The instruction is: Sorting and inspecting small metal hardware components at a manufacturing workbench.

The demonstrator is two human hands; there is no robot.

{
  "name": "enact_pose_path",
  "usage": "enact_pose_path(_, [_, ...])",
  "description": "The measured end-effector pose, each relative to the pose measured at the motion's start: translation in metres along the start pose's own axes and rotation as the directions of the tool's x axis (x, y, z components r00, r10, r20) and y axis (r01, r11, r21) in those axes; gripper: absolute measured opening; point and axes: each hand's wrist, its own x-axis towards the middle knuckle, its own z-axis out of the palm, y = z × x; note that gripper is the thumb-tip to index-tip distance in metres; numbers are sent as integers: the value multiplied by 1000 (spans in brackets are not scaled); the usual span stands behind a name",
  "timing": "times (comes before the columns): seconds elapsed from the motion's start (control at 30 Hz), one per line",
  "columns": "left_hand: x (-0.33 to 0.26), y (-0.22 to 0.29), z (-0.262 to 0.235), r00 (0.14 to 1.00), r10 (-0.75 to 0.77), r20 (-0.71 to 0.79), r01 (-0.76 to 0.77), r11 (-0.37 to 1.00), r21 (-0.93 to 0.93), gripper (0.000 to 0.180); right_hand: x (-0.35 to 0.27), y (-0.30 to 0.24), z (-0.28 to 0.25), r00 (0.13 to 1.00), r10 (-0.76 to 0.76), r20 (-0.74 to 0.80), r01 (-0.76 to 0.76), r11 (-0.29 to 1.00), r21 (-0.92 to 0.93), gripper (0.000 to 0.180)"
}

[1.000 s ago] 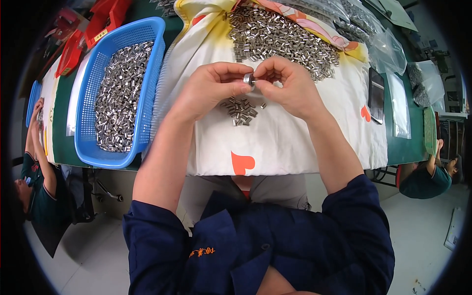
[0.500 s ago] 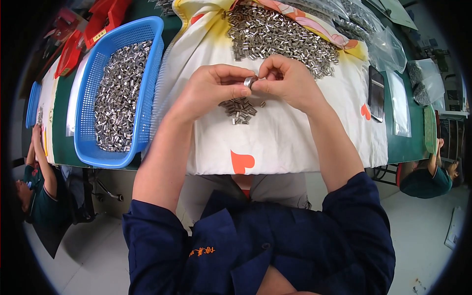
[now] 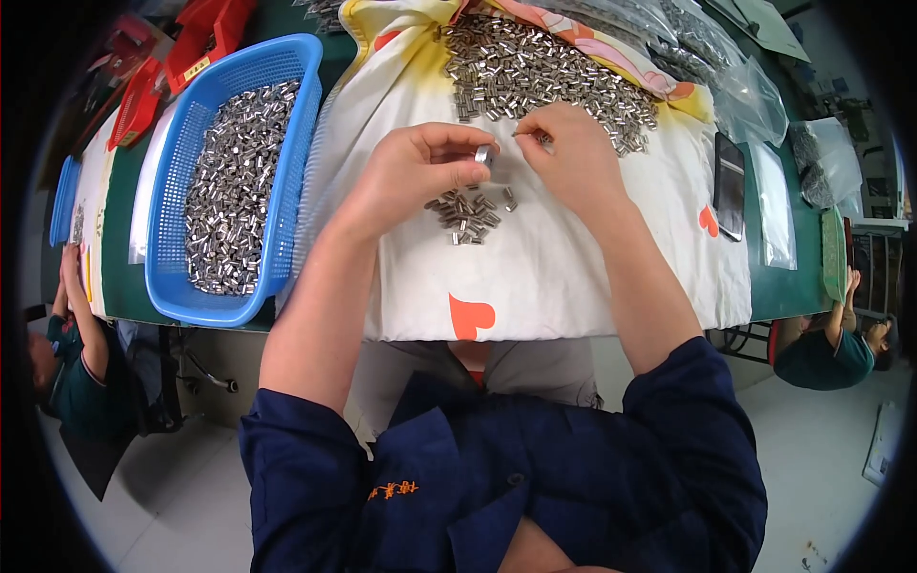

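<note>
My left hand [image 3: 406, 172] pinches a short silvery metal ring [image 3: 484, 155] between thumb and fingers, above the cloth. To its right, my right hand [image 3: 575, 158] is closed, thumb and forefinger together; whatever they hold is too small or hidden to make out. Below the ring lies a small pile of short metal cylinders [image 3: 463, 222], with a single metal cylinder [image 3: 509, 198] at its right side. A large heap of metal cylinders [image 3: 544, 72] spreads beyond both hands on the patterned white cloth [image 3: 564, 296].
At left stands a blue basket [image 3: 159, 244] of metal cylinders, with red bins [image 3: 205, 43] behind it. A phone [image 3: 731, 186] and clear plastic bags [image 3: 759, 100] lie right. Other people sit at the far left [image 3: 91, 382] and far right [image 3: 821, 361].
My right hand has drawn away from the ring, slightly right. My left hand still holds the ring in nearly the same place. A single cylinder beside the small pile shows differently.
</note>
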Motion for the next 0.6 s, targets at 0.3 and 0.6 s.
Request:
enact_pose_path(0.3, [0,-3,-3,1000,11,-26,-14,993,-120,30,-7,-22,-12,976,109,188,-208,723,659,8])
enact_pose_path(0.6, [-1,-3,0,997,4,-77,-11,997,-82,30,-11,-28,-3,999,41,-22,-26,882,470,6])
